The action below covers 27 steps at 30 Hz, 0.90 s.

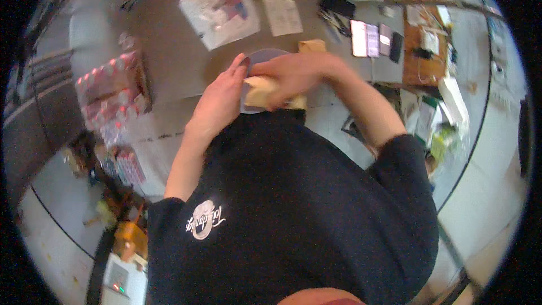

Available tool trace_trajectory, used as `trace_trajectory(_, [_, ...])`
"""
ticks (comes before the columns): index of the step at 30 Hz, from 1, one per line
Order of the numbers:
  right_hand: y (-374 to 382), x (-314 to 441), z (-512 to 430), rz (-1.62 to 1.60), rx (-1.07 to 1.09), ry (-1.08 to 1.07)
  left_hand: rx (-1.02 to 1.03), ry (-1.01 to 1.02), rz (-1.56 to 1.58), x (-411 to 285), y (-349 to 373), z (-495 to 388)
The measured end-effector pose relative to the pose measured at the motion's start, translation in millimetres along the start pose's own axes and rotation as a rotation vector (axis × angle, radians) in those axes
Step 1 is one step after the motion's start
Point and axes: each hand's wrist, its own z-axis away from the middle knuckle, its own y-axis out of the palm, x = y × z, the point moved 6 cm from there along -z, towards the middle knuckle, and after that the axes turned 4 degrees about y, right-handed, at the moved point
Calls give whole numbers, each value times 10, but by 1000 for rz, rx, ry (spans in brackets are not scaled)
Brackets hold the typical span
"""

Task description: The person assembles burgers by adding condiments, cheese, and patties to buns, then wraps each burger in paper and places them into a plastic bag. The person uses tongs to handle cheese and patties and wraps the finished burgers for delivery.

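My left hand (220, 97) grips the left side of a round, grey, shallow vessel (269, 54), perhaps a bowl or a lid, held close to my body at the table's near edge. Its thumb and fingers are at the rim. Across the vessel reaches my right hand (296, 74), blurred, with its fingers around a pale yellow piece of cloth or sponge (257, 89). The cloth lies against the vessel, and the hand hides part of both. Just beyond my right wrist lies a tan folded piece (312, 45), its material unclear.
Beyond my hands, a printed plastic bag (222, 12) and a paper sheet (283, 15) lie on the grey table (169, 51). Shrink-wrapped containers (112, 89) stand at the left. Several phones (366, 39) lie at the right, near a wooden surface (413, 63) with small items.
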Motion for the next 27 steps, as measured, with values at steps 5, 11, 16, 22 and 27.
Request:
trace_trajectory(5, [693,-882,-1256,346,-429,145,65,22,54,55,182,-161])
trace_trajectory(11, [983,-1371,-1096,120,-845,-65,22,4,33,53,334,-110])
trace_trajectory(16, [358,-788,-482,-99,-496,-62,-96,3,38,247,76,-218])
trace_trajectory(22, [-97,-1862,412,661,-763,444,-42,-24,-12,321,50,-217])
trace_trajectory(27, [419,-2781,216,584,-835,344,-36,-18,84,347,16,-246])
